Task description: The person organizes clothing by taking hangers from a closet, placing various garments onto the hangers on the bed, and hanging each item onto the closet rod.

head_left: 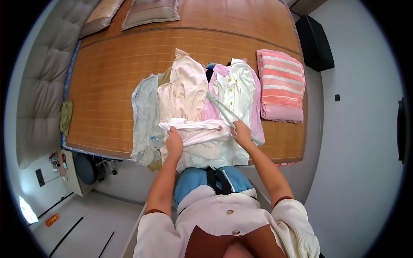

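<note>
A white garment (202, 144) lies bunched at the near edge of a bed covered with a bamboo mat (112, 77). My left hand (174, 141) presses on the garment's left side and grips its fabric. My right hand (241, 132) holds the garment's right edge together with a pale green hanger (220, 108), whose arm runs up and left from the hand. Behind the garment lie a cream top (185, 88), a white buttoned shirt (234, 88) on a pink one, and a pale blue-green garment (144, 112) at the left.
A folded pink and white striped blanket (282, 84) sits at the right of the mat. Two pillows (150, 10) lie at the far end. A padded grey headboard (41, 90) runs along the left. A black speaker (314, 41) stands at the right wall.
</note>
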The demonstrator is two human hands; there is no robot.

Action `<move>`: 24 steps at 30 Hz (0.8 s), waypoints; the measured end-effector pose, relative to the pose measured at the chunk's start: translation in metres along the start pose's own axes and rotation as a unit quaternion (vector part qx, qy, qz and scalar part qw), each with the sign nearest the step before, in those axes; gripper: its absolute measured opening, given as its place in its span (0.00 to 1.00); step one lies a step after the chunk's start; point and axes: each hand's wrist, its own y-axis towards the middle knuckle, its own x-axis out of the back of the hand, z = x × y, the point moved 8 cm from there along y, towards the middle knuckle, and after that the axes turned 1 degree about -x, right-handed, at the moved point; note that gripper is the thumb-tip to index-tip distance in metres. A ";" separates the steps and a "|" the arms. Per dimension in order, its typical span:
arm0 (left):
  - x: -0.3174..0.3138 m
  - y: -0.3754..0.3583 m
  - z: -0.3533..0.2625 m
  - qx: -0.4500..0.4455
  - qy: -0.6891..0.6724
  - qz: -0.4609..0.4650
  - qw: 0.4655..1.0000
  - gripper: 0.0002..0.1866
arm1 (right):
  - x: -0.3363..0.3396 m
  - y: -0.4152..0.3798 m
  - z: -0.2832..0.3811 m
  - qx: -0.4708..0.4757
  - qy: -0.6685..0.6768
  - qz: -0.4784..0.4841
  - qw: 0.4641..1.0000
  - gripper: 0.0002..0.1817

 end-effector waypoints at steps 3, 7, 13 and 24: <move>0.009 0.002 0.002 0.014 0.005 -0.018 1.000 0.07 | 0.044 -0.013 0.026 0.021 0.119 -0.118 0.986 0.13; 0.006 0.005 0.017 0.001 -0.011 -0.032 0.999 0.06 | 0.078 -0.021 0.045 0.000 0.227 -0.119 0.966 0.14; 0.044 0.009 0.010 0.017 -0.166 -0.125 0.978 0.07 | 0.080 -0.042 0.075 0.049 0.334 0.009 0.941 0.08; 0.118 -0.037 -0.089 -0.177 -0.344 -0.157 0.909 0.06 | 0.083 -0.039 0.124 0.119 0.281 -0.028 0.952 0.09</move>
